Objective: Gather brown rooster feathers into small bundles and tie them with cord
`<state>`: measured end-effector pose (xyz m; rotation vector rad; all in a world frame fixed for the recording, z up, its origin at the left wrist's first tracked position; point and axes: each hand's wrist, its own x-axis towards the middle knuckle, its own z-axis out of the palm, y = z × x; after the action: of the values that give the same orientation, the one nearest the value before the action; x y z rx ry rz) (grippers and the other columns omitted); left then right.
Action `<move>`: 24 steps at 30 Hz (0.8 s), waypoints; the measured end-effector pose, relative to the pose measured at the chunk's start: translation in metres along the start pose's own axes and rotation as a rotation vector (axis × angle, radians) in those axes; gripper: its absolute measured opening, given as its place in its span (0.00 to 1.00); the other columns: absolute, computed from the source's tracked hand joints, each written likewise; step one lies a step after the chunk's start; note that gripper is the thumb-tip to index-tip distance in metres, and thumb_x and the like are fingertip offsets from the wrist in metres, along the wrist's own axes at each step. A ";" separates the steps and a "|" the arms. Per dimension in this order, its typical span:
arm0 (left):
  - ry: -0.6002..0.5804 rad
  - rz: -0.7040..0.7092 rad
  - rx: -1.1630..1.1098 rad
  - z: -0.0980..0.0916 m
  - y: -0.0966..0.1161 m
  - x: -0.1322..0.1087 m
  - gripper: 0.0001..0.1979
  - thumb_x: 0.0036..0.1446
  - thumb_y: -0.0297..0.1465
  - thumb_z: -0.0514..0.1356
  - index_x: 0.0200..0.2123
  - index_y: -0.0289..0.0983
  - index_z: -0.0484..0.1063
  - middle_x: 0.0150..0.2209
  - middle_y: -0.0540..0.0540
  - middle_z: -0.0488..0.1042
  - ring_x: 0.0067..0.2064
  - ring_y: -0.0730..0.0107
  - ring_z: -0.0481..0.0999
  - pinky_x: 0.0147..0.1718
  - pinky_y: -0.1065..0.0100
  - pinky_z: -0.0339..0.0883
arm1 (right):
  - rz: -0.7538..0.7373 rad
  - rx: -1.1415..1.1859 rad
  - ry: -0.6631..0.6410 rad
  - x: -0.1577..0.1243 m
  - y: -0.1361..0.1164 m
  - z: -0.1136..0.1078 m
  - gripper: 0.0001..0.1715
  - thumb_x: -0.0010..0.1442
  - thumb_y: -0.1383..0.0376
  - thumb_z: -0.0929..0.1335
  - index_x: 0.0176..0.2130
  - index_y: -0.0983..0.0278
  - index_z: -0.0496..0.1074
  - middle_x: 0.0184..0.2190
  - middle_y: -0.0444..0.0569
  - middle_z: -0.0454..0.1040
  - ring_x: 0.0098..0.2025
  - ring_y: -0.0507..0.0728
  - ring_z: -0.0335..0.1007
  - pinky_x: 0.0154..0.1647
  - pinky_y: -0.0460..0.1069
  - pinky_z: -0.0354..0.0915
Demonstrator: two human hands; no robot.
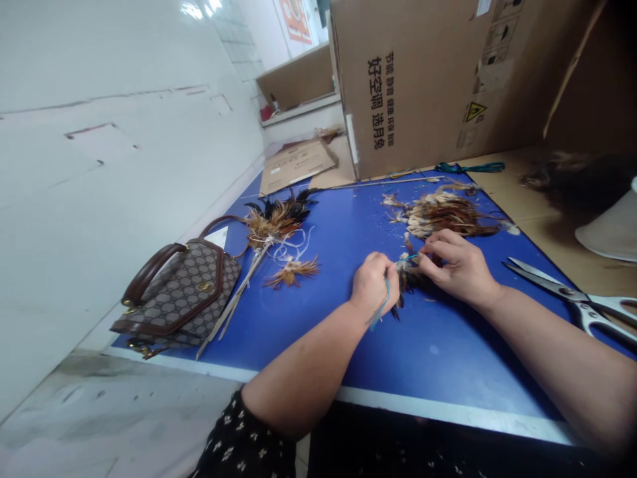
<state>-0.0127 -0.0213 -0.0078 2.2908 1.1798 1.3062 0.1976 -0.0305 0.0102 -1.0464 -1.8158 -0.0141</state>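
Left hand [374, 283] clamped on blue ribbon [383, 306] — right hand [455, 265] pinched on same ribbon, dark feather bundle [409, 281] between them.

On the large cardboard box [428, 99] beyond the tabletop's far edge, two lines of print run downward: the bigger reads 好空调 选月兔, the smaller 节能 静音 健康 环保 智能. Toward its right are a yellow warning triangle [474, 112] and boxed pictograms [502, 33]. Print on the flat cardboard [298, 164] at the tabletop's far left corner is too small to read.
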 end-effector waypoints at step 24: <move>-0.239 -0.745 -1.383 -0.013 0.019 0.009 0.19 0.56 0.43 0.71 0.40 0.34 0.74 0.31 0.48 0.71 0.29 0.76 0.66 0.25 0.75 0.55 | 0.644 0.770 -0.315 0.004 -0.029 -0.006 0.19 0.70 0.49 0.69 0.37 0.61 0.70 0.30 0.44 0.71 0.27 0.50 0.62 0.28 0.46 0.62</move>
<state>-0.0105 -0.0284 0.0157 0.8364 0.5526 0.9528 0.1824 -0.0486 0.0284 -1.0302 -1.4480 1.1937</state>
